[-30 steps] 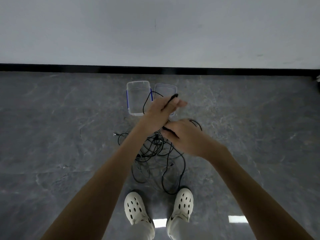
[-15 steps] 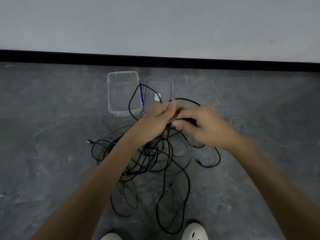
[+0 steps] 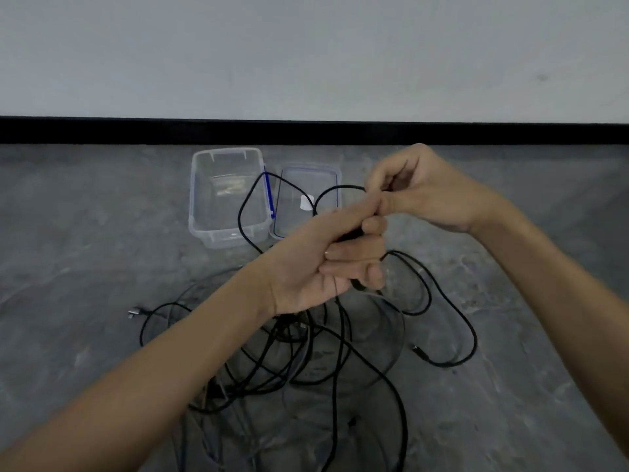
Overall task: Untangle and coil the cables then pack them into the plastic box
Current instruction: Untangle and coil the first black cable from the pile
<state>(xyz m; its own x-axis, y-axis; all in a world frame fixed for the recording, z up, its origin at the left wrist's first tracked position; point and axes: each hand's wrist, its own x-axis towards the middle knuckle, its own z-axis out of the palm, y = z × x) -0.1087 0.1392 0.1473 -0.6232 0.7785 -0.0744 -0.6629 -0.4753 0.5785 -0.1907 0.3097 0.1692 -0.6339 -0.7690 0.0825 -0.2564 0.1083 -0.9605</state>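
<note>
Left hand (image 3: 326,264) closed on a black cable (image 3: 252,195); right hand (image 3: 422,192) pinching the same strand, likely to form a loop. Tangle (image 3: 306,362) below on floor (image 3: 85,267). Open plastic box (image 3: 200,206) and lid (image 3: 335,172) beyond, ready for packing.

Since a second ago the right hand (image 3: 422,192) has climbed from below the left hand (image 3: 326,264) to above and beside it, pinching a black cable (image 3: 337,189). The left hand has curled its fingers around the strands. More of the cable tangle (image 3: 306,362) now shows, and the shoes have dropped out of view.
</note>
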